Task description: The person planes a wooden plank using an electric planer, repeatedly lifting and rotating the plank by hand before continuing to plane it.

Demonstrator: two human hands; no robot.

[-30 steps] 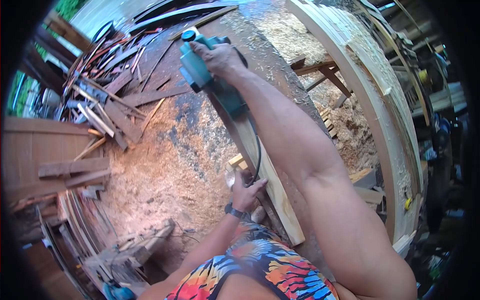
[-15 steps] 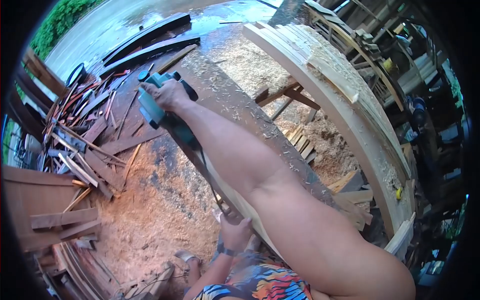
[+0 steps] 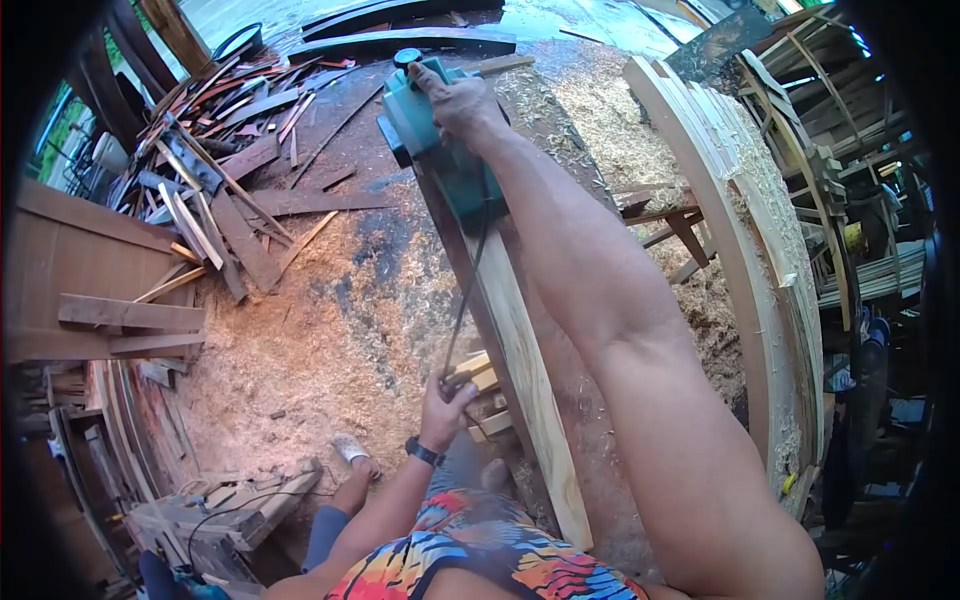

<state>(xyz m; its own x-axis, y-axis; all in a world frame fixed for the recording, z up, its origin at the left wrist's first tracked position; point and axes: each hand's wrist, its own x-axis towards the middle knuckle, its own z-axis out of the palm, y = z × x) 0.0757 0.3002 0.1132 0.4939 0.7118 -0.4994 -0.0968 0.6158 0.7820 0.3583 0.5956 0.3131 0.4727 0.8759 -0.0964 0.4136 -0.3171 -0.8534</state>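
Observation:
My right hand (image 3: 465, 105) is wrapped round the top of a teal electric hand planer (image 3: 462, 185), near its dark front knob. The planer sits at the far end of a long pale wooden plank (image 3: 525, 375), which lies along a brown workbench (image 3: 590, 440). From the planer a dark power cord (image 3: 470, 290) runs back towards me. My left hand (image 3: 443, 412) is closed round that cord, left of the plank and apart from it. Just beyond that hand are short yellowish wood pieces (image 3: 482, 372). The planer's underside is hidden.
Curved planed boards (image 3: 725, 230) covered with shavings stand at the right. Scrap strips (image 3: 225, 175) are heaped at the far left, and dark beams (image 3: 410, 40) lie at the back. Sawdust (image 3: 290, 370) covers the floor. A wooden stand (image 3: 225, 520) with a cord is at the lower left.
The view has turned, so the surroundings sit differently. My left hand has come away from the plank's edge and now grips the cord. My right hand stays on the planer.

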